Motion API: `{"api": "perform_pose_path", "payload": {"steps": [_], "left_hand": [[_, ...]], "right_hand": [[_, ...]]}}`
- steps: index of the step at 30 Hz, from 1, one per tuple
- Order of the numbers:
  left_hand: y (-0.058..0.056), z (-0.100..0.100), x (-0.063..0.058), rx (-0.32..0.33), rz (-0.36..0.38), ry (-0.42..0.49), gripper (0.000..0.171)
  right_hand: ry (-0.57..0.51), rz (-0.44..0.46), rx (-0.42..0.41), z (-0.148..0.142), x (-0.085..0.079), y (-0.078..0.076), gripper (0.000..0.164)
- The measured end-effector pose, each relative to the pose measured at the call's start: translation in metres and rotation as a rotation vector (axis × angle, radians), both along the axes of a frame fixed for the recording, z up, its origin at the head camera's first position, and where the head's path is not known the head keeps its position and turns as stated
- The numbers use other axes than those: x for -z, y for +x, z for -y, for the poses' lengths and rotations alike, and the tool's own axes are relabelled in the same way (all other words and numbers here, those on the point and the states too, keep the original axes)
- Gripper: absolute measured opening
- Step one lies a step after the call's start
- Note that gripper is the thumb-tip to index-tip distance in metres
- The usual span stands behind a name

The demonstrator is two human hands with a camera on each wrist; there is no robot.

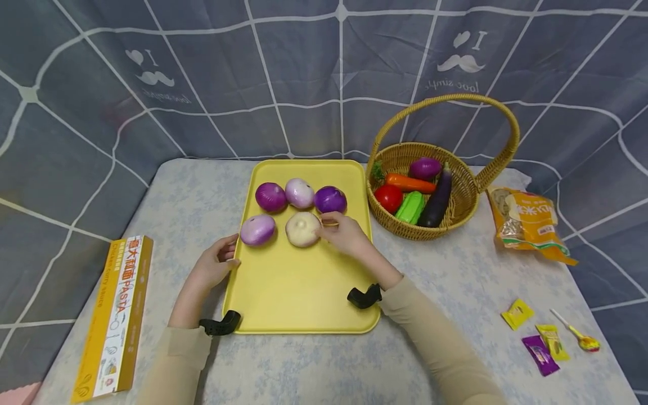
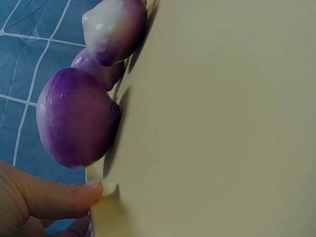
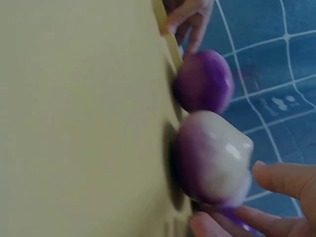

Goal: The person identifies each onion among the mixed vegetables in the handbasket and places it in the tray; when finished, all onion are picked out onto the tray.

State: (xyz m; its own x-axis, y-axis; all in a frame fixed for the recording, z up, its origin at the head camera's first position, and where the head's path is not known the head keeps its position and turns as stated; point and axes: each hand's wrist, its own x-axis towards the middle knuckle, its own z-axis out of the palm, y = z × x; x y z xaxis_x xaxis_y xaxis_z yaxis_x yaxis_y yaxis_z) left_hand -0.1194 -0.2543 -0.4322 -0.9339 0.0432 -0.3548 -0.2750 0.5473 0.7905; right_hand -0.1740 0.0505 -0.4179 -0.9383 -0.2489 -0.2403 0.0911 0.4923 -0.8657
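A yellow tray (image 1: 304, 292) lies on the table with several toy onions on it. My left hand (image 1: 215, 261) grips its left rim, thumb (image 2: 74, 197) over the edge and fingers outside, beside a light purple onion (image 1: 257, 230). At the right side of a whitish onion (image 1: 302, 229) is my right hand (image 1: 344, 233). Its thumb and fingers (image 3: 266, 219) are spread, the thumb clearly apart from that onion and the fingertips close by its side. Behind sit a dark purple onion (image 1: 271, 197), a pale one (image 1: 300, 193) and a deep violet one (image 1: 331, 199).
Right of the tray stands a wicker basket (image 1: 422, 232) with toy vegetables and a tall handle. Beyond it lies an orange snack bag (image 1: 529, 225). Small candies (image 1: 541, 354) and a lollipop (image 1: 582, 337) are at the front right. A pasta box (image 1: 113, 320) lies at left.
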Motion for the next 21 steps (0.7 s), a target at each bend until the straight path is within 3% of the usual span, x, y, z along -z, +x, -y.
{"api": "perform_pose_path", "payload": {"steps": [4, 10, 15, 21], "left_hand": [[0.0, 0.0, -0.001, 0.006, -0.005, -0.005, 0.063], [0.0, 0.001, -0.001, 0.014, -0.007, -0.014, 0.062], [-0.002, 0.003, 0.002, 0.014, -0.015, -0.019, 0.062], [-0.003, 0.003, 0.004, 0.011, -0.011, -0.025, 0.061]], "right_hand": [[0.033, -0.082, -0.003, -0.023, -0.02, 0.0, 0.041], [-0.015, -0.174, 0.077, -0.066, -0.051, -0.004, 0.039], [-0.009, -0.173, 0.2, -0.106, -0.072, -0.015, 0.044], [0.052, -0.184, 0.371, -0.146, -0.084, -0.036, 0.05]]}}
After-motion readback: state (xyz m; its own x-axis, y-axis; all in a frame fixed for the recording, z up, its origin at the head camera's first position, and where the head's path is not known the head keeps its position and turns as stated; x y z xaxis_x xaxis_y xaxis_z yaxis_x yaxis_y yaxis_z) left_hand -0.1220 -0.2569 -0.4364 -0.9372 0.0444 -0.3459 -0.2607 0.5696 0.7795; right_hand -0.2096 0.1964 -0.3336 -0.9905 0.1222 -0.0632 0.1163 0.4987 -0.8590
